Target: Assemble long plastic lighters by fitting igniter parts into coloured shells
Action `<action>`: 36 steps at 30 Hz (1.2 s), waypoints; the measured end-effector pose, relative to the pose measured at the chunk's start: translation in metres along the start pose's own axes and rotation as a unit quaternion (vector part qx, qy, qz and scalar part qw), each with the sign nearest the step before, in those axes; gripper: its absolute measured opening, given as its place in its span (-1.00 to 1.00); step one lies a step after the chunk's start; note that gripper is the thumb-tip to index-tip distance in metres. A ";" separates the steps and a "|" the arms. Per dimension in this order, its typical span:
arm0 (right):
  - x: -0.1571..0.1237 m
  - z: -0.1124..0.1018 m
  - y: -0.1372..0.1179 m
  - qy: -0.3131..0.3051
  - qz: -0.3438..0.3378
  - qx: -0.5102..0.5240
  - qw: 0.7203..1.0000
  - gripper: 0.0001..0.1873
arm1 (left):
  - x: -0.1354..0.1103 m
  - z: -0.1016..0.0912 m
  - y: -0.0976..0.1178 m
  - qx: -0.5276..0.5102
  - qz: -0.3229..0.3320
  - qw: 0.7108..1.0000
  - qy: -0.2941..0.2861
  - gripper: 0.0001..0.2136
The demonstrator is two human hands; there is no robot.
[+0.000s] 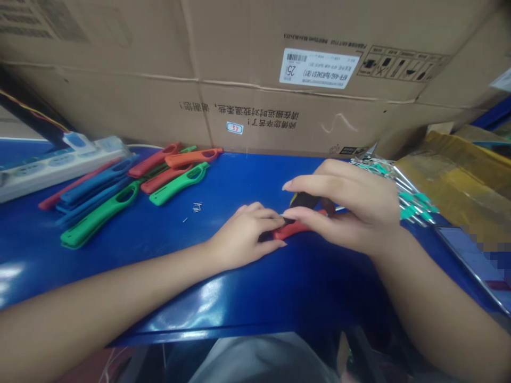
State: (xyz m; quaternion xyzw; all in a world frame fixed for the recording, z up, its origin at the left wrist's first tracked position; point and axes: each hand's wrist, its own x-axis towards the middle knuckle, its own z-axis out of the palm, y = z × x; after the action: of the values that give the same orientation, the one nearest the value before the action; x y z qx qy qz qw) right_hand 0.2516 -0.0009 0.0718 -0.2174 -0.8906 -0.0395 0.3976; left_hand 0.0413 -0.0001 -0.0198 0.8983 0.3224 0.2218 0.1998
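Observation:
My left hand (245,234) rests on the blue table (167,250) with its fingers curled around the end of a red plastic handle (290,230). My right hand (351,205) arches over the same red handle, thumb and fingers pinched on it and on a small black part (305,200). Both hands meet near the middle of the table. Most of the handle is hidden under my palms.
A pile of red, orange, green and blue plastic handles (131,186) lies at the left. Tiny metal pins (197,207) lie loose nearby. A white power strip (51,167) sits far left. Metal blades with green pieces (403,191) lie at the right. A large cardboard box (247,74) stands behind.

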 end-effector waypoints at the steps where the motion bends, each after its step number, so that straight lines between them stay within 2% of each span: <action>1: 0.000 0.001 0.001 0.005 -0.004 0.003 1.000 -0.81 | 0.000 0.000 0.000 -0.001 0.000 1.000 0.000 -0.81; 4: -0.002 0.003 0.003 -0.015 0.040 0.091 0.995 -0.69 | 0.000 0.000 0.000 -0.003 0.001 1.000 0.001 -0.77; 6: -0.003 0.003 0.005 -0.030 0.072 0.124 0.989 -0.67 | 0.000 0.000 -0.001 -0.004 0.002 1.000 0.000 -0.76; 9: -0.004 0.005 0.007 0.014 0.046 0.043 0.998 -0.79 | -0.001 0.000 -0.001 -0.004 0.000 1.000 0.003 -0.77; 11: -0.004 0.006 0.008 0.030 0.023 -0.003 0.999 -0.77 | -0.001 0.000 -0.001 -0.004 0.000 1.000 0.003 -0.76; 14: -0.005 0.006 0.007 -0.021 0.068 0.074 0.995 -0.60 | -0.001 0.000 0.000 -0.006 0.000 1.000 0.001 -0.72; 16: -0.005 0.005 0.006 -0.034 0.094 0.120 0.988 -0.58 | -0.001 0.000 0.000 -0.007 -0.001 1.000 0.001 -0.72; 19: -0.005 0.003 0.008 -0.001 0.062 0.048 0.997 -0.75 | -0.001 0.001 -0.001 -0.008 0.000 1.000 0.005 -0.76; 21: -0.003 0.002 0.009 0.005 0.026 0.005 1.000 -0.77 | -0.001 0.002 -0.001 -0.007 0.001 1.000 0.007 -0.79; 23: -0.002 0.001 0.008 -0.010 0.011 0.039 0.999 -0.73 | -0.001 0.002 -0.001 -0.006 0.001 1.000 0.007 -0.80; 25: -0.001 0.000 0.005 -0.034 0.027 0.107 0.993 -0.67 | -0.001 0.001 -0.001 -0.005 0.001 1.000 0.007 -0.81; 27: -0.001 -0.001 0.003 -0.043 0.040 0.138 0.989 -0.69 | 0.000 0.001 0.000 -0.004 0.002 1.000 0.005 -0.82; 32: -0.003 0.002 0.003 0.019 -0.025 0.012 0.999 -0.80 | 0.000 0.001 0.000 0.001 -0.004 1.000 0.008 -0.79; 34: -0.003 0.003 0.003 0.029 -0.023 0.027 0.999 -0.78 | 0.000 0.000 0.000 0.000 -0.003 1.000 0.006 -0.79; 36: -0.003 0.003 0.003 0.005 0.000 0.086 0.996 -0.69 | 0.001 0.000 0.000 -0.002 -0.001 1.000 0.003 -0.79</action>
State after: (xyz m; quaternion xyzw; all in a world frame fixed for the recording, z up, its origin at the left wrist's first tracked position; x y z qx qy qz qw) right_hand 0.2525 0.0017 0.0675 -0.1824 -0.8888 0.0367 0.4189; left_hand 0.0418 0.0002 -0.0196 0.8971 0.3233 0.2247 0.2005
